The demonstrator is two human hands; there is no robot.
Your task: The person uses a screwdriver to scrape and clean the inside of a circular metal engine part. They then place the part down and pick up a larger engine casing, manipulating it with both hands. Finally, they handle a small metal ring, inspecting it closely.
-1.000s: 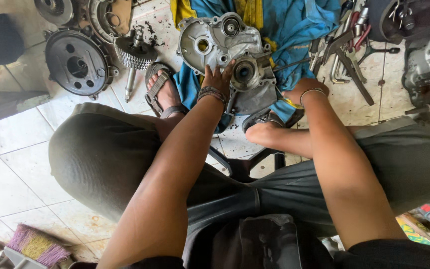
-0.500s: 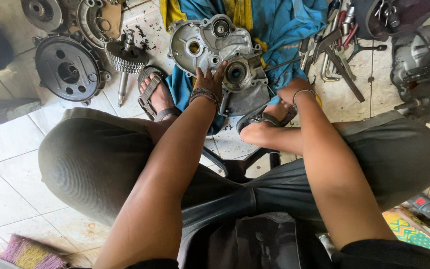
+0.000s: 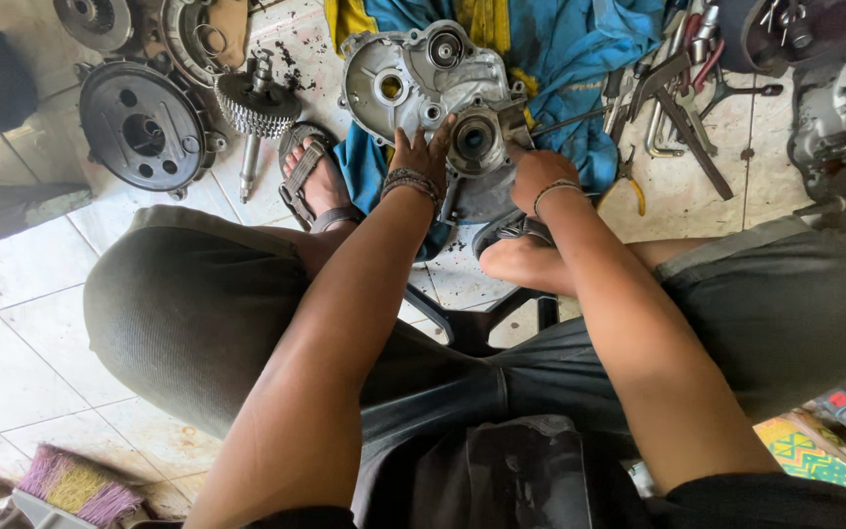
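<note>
Your engine case (image 3: pixel 413 83) is sitting dead ahead of you on the blue cloth (image 3: pixel 580 59), on the floor between your sandalled feet, with its long side running from upper left down toward your right foot. Both hands are already on the near end of it. Your left hand (image 3: pixel 421 157) lies flat against the casting just left of the round bearing housing (image 3: pixel 474 139), fingers spread and pointing away from you. Your right hand (image 3: pixel 539 176) is curled up at the housing's right edge (can't tell what, if anything, it's pinching, the fingers hide it). So the housing sits right between the two hands, each about equally close. The geared shaft (image 3: pixel 255 108) and dark round cover (image 3: pixel 144 127) are off to your left, well apart from the case, and the pile of wrenches (image 3: pixel 673 93) is off to the right.
</note>
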